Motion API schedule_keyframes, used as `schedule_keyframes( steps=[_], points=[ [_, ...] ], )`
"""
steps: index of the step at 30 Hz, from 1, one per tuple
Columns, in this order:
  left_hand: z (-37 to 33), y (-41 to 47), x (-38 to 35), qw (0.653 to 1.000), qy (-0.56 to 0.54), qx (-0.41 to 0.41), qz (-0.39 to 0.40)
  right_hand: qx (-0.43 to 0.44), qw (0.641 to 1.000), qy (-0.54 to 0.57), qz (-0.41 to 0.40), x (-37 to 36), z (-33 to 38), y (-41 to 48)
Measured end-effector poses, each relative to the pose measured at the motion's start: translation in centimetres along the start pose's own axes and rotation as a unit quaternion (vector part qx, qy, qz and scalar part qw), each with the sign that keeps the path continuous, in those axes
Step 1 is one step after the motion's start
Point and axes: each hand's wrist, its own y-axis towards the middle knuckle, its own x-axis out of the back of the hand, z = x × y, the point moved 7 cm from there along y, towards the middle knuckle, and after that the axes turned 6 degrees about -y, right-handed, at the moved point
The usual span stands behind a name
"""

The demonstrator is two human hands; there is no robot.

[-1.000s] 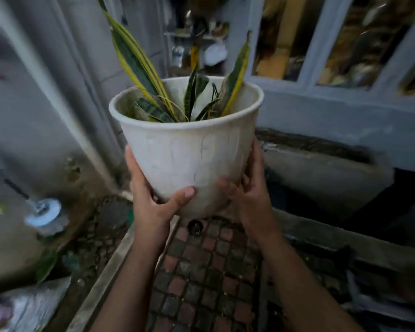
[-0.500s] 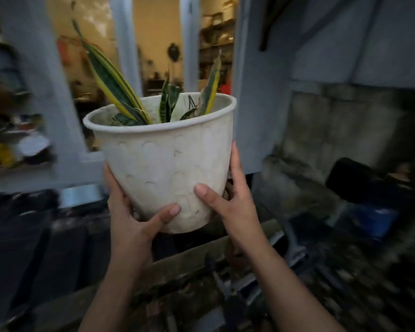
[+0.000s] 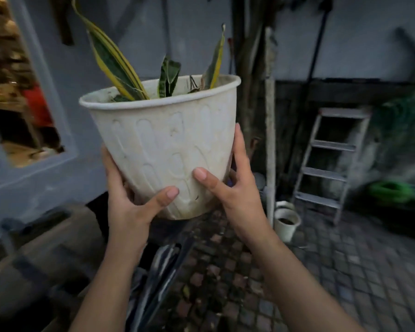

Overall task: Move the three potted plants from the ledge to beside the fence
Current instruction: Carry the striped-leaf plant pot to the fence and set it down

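Head view, single camera. White potted plant (image 3: 164, 149) is held up in the air at about chest height, centred ahead of the person, clear of any ledge or ground. Left hand (image 3: 127, 200) cups the pot's lower left wall, thumb laid across the front near the base; right hand (image 3: 235, 188) cups the lower right wall, thumb on the front, fingers (image 3: 240, 149) pointing up along the side. Both hands are closed around the pot; grip is symmetric, neither hand nearer than the other. Pot's long axis runs base to rim, roughly upright, rim tipped slightly down to the left. Striped yellow-edged leaves (image 3: 113, 61) stand above the rim, the tallest leaning up and left. Surroundings are motion-blurred. Brick paving (image 3: 321, 271) lies below and to the right. A smaller white pot (image 3: 286, 224) sits on the paving low and right of the hands, beside an upright pale post (image 3: 270, 130); a stepladder (image 3: 331, 161) leans further right, green hose (image 3: 391, 191) beyond it. Grey wall with window opening (image 3: 22, 92) to the left. No fence can be identified for certain; judgement: set-down area probably lies low and right, near the small pot. Judgement: carry step, mid-transfer; the next move calls for lowering the pot along its own axis, base first, both hands sharing the load.
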Motion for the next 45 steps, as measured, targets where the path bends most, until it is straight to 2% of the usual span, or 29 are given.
schedule_keyframes(
  steps=[6,14,18,22,29,38,45],
  points=[
    [5.4,2.8,-13.9,0.990,-0.086,0.027,0.105,0.001,0.994,-0.063,-0.091,12.9,-0.7,2.4],
    [13.6,5.9,-29.1,0.959,-0.188,0.054,0.204,0.002,0.968,-0.138,-0.211,25.4,-3.5,5.4],
    [18.4,8.7,-36.0,0.941,-0.222,0.063,0.246,-0.006,0.951,-0.162,-0.261,31.0,-5.7,8.8],
    [23.2,10.9,-43.1,0.919,-0.258,0.106,0.278,-0.008,0.941,-0.171,-0.290,36.7,-8.0,12.3],
    [30.7,11.9,-55.4,0.884,-0.266,0.150,0.353,-0.007,0.918,-0.167,-0.359,46.8,-12.5,14.7],
    [41.3,11.7,-70.9,0.872,-0.266,0.165,0.376,-0.030,0.916,-0.150,-0.371,63.0,-21.9,19.4],
    [52.3,14.2,-82.3,0.895,-0.243,0.173,0.332,-0.068,0.933,-0.161,-0.314,77.1,-31.3,27.5]
  ],
)
